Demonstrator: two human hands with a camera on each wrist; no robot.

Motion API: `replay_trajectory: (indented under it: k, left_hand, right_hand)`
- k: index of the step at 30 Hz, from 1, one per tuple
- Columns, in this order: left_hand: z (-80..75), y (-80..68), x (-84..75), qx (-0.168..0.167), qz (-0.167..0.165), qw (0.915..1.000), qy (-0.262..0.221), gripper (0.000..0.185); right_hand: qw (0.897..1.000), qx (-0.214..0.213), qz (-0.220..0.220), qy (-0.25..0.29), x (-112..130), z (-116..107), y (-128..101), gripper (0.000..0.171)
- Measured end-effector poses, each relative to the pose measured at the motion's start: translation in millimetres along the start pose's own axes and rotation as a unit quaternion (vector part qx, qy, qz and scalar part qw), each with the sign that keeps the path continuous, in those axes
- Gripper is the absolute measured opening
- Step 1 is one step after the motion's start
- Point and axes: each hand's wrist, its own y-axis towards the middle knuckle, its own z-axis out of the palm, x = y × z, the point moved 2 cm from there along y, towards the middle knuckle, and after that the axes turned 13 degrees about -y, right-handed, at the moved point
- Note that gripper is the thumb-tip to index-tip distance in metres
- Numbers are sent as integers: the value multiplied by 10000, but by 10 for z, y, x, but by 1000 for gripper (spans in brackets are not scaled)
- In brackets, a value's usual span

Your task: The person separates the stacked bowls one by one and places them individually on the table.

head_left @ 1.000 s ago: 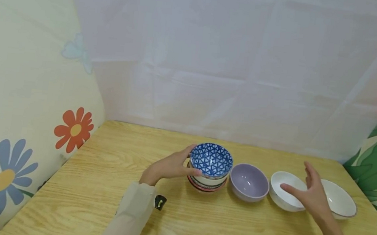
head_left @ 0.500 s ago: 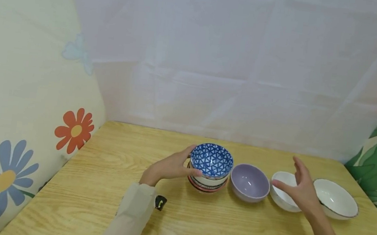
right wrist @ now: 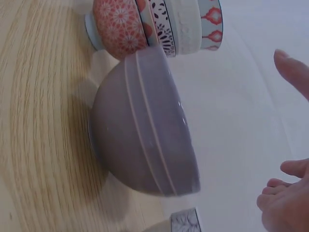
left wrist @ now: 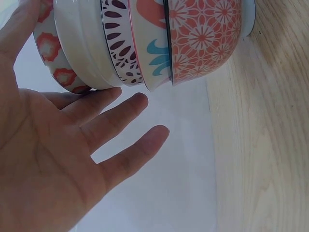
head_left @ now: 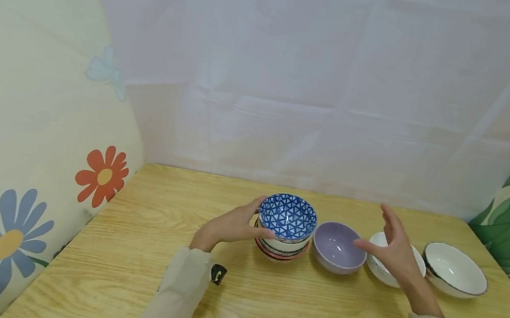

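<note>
A stack of patterned bowls (head_left: 282,245) stands mid-table, with a blue triangle-patterned bowl (head_left: 287,217) on top. My left hand (head_left: 248,221) rests against the stack's left side, thumb by the top bowl's rim. In the left wrist view its fingers (left wrist: 120,116) lie straight beside the stack (left wrist: 145,43). A lilac bowl (head_left: 339,246) sits just right of the stack. My right hand (head_left: 384,240) hovers open with spread fingers at that bowl's right edge, touching nothing. The right wrist view shows the lilac bowl (right wrist: 145,130) close up and a fingertip (right wrist: 294,67) apart from it.
A plain white bowl (head_left: 387,275) lies partly hidden behind my right hand. A white bowl with a dark rim (head_left: 455,269) sits further right. The wooden table (head_left: 132,260) is walled by a flower-printed panel on the left and a white sheet behind.
My right hand has moved left, from over the two white bowls to the lilac bowl's right edge. The left hand and the stack have stayed put.
</note>
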Motion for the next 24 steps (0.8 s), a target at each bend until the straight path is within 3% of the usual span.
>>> replay_trajectory:
  k: [24]
  left_hand:
    - [-5, -15, -6, 53, -43, 10000, -58, 91]
  right_hand:
    - [9995, 241, -192, 6, 292, 375, 89, 108]
